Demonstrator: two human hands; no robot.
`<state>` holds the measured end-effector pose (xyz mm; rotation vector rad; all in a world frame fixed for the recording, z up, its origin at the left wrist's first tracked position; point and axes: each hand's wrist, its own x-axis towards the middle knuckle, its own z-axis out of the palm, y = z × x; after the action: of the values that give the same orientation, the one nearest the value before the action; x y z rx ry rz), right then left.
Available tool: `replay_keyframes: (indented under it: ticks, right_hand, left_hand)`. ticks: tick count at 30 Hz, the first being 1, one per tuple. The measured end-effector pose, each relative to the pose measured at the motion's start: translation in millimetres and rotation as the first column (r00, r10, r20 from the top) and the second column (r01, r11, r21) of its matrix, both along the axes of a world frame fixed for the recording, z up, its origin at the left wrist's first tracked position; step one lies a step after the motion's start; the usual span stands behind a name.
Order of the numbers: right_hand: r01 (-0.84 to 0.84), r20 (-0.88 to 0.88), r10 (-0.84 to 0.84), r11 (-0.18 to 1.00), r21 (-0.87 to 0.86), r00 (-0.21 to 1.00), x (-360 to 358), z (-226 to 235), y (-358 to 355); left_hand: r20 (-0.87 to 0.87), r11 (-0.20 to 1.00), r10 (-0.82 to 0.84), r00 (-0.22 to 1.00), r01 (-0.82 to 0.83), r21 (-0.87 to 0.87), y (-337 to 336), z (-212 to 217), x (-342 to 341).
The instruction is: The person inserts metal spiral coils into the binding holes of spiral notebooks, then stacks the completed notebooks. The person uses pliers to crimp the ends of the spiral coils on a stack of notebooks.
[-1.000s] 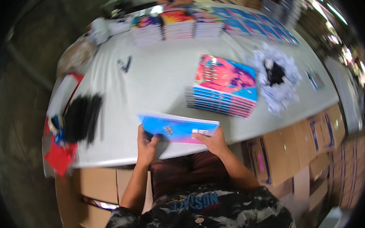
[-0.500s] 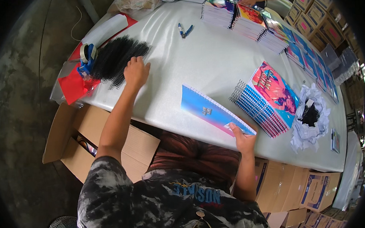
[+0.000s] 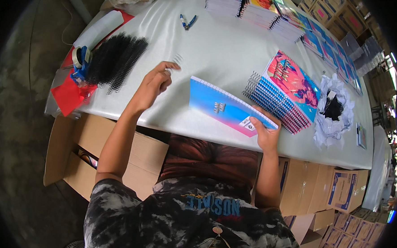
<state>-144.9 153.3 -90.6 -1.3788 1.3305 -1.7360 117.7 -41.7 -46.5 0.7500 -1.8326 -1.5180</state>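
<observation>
My right hand (image 3: 267, 131) grips the corner of a blue and pink notebook (image 3: 227, 107), tilted above the table, with a row of punched holes along its upper edge. Between the fingers of my left hand (image 3: 157, 83) is a thin dark spiral binding coil (image 3: 177, 59), its far end showing past the fingertips and most of it blurred or hidden. A pile of black binding coils (image 3: 116, 58) lies to the left of that hand. To the right of the notebook stands a stack of spiral-bound notebooks (image 3: 290, 85) with a pink and blue cover on top.
Blue-handled pliers (image 3: 187, 22) lie farther back. A blue tape dispenser (image 3: 82, 62) and red sheets (image 3: 71, 94) sit at the left edge. Crumpled white paper (image 3: 336, 132) holds dark coils at right. Thick notebook stacks (image 3: 260, 10) stand behind; an open carton (image 3: 59, 158) is below left.
My left hand has come away from the coil pile, moving right with a coil in its fingers. The notebook in my right hand has tipped up slightly. The view has shifted a little.
</observation>
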Motion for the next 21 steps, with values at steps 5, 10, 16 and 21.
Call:
replay_keyframes:
  ticks: [5,10,16,21]
  right_hand:
    - [0.033,0.007,-0.033,0.999,0.004,0.999,2.5,1.4,-2.7]
    - [0.029,0.017,-0.028,0.999,-0.024,0.999,7.2,3.6,-1.6]
    - [-0.023,-0.039,0.021,0.998,-0.056,0.999,8.6,9.3,0.6]
    - [-0.085,-0.079,0.08,0.994,-0.067,0.994,6.9,10.2,-0.7]
  left_hand:
    - [0.142,0.984,-0.094,0.985,0.114,-0.136,29.3,29.3,-5.3]
    - [0.226,0.979,0.0,0.974,0.047,-0.201,24.9,18.8,-5.4]
    - [0.266,0.998,-0.048,0.963,0.037,0.045,17.5,20.5,-6.1]
    - [0.178,0.992,-0.068,0.982,0.047,0.121,3.3,39.1,-9.2]
